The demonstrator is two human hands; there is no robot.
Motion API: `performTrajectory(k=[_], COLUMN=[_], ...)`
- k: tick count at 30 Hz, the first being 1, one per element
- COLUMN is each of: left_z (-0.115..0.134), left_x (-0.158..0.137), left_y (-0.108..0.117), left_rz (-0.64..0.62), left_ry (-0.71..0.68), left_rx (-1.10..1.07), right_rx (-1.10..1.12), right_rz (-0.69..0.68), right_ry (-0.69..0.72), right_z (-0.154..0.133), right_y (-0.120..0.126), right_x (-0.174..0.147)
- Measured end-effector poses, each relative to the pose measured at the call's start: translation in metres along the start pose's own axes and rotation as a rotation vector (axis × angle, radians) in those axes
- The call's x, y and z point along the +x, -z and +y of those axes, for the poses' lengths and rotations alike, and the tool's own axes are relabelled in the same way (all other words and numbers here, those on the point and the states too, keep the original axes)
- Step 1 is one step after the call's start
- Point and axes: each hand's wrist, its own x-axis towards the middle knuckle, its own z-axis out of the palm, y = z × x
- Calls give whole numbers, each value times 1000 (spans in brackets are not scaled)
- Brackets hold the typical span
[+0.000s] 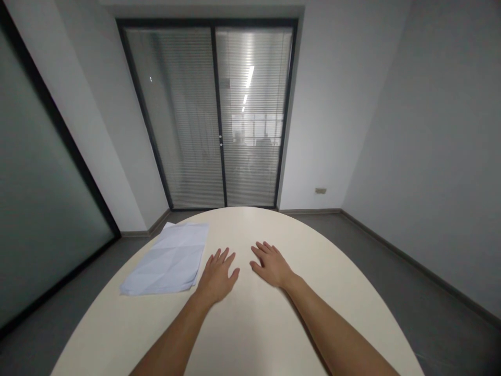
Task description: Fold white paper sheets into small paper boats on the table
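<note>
My left hand [217, 277] lies palm down on the pale round table [242, 334], fingers spread and thumb out, holding nothing. Just to its left is a stack of white paper sheets [168, 258] with visible fold creases; the hand is close to the stack's right edge, and whether they touch I cannot tell. My right hand [271, 265] also rests palm down on the tabletop, fingers apart and nothing in it. A gap of bare tabletop separates the two thumbs.
Beyond the table's far edge stands a black-framed glass door [219, 172] with blinds. A frosted glass panel [47, 209] is at the left. White walls and a wall socket [320, 190] are at the right, above grey floor [376, 271].
</note>
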Motion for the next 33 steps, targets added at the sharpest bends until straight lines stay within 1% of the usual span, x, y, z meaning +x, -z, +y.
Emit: performTrajectory(k=[3, 5, 7, 9, 11, 13, 15, 19, 26, 30, 33], left_z=[3, 5, 5, 3, -2, -8, -14, -25, -40, -45, -46], left_x=[0, 1, 1, 1, -1, -3, -4, -5, -2, 1, 1], left_y=[5, 13, 23, 33, 40, 44, 45, 47, 55, 57, 59], left_rz=[31, 75, 120, 156, 168, 125, 93, 59, -8, -33, -19], left_ry=[1, 8, 60, 189, 361, 507, 580, 597, 550, 576, 594], left_rx=[25, 71, 149, 235, 315, 334, 317, 250, 120, 98, 114], right_rx=[-2, -4, -3, -2, -4, -7, -9, -5, -8, -2, 2], right_rz=[-5, -8, -10, -13, -11, -7, -2, -6, -7, -14, -16], right_ry=[2, 7, 10, 9, 12, 16, 18, 19, 22, 19, 12], right_z=[0, 1, 3, 4, 5, 7, 8, 10, 10, 10, 10], right_y=[2, 3, 4, 5, 6, 7, 8, 8, 9, 10, 11], right_x=[0, -1, -1, -2, -4, -5, -6, -7, -7, -7, -7])
